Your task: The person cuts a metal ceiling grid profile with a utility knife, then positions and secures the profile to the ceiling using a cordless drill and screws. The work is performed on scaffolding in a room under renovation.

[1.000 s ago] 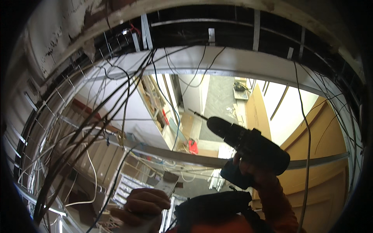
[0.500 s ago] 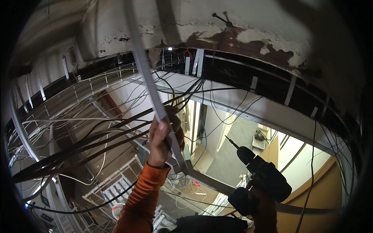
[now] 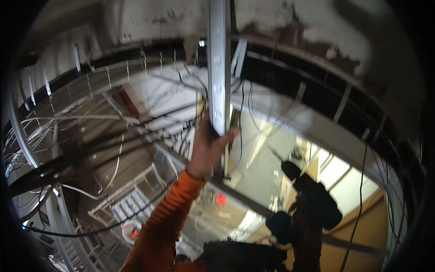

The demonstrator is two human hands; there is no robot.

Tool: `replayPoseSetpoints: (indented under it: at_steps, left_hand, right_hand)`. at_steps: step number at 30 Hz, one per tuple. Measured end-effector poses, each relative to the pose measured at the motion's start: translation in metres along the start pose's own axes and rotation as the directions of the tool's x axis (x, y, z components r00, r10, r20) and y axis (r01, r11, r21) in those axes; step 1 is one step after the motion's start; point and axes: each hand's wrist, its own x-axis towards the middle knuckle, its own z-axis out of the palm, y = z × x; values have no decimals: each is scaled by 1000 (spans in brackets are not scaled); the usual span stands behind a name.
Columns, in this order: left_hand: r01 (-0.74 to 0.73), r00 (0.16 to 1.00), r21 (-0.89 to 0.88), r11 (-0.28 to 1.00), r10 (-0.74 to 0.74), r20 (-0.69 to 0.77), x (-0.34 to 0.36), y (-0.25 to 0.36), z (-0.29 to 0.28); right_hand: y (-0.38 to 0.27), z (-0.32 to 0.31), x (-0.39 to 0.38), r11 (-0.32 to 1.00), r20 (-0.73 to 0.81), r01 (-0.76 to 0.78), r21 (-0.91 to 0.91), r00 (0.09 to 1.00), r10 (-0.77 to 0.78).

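My left hand [image 3: 209, 147], in an orange sleeve, reaches up and grips a long pale metal channel [image 3: 219, 68] that stands nearly vertical against the ceiling. The thumb presses its right side. My right hand [image 3: 302, 216] is lower right, mostly hidden behind a black cordless drill [image 3: 311, 197] that it holds with the bit pointing up and left. The drill is apart from the channel.
Bundles of black and white cables [image 3: 81, 149] hang across the left. A wire cable tray [image 3: 68, 86] curves along the upper left. A stained concrete ceiling [image 3: 317, 31] is above, with metal framing [image 3: 317, 95] under it. A ladder [image 3: 127, 204] stands far below.
The view has tilted further up. My left hand has brought the metal channel from a slant to nearly upright near the ceiling. The drill stays low on the right.
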Motion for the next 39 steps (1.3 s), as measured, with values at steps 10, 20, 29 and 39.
replayPoseSetpoints:
  at_steps: [10,20,29,39]
  left_hand:
    - [200,977,-160,967,-184,108,-20,-41,-15]
    - [308,944,-208,928,-273,183,-50,-83,-28]
    - [343,934,-291,893,-291,208,-58,-108,-31]
    - [425,900,-368,827,-343,267,-61,-110,-43]
  right_hand:
    - [-7,-9,31,963,193,-116,-242,967,165]
    - [-28,17,55,830,317,-239,-504,843,435]
    - [-17,46,70,796,329,-265,-544,805,493]
    - [5,60,97,742,321,-320,-590,750,578]
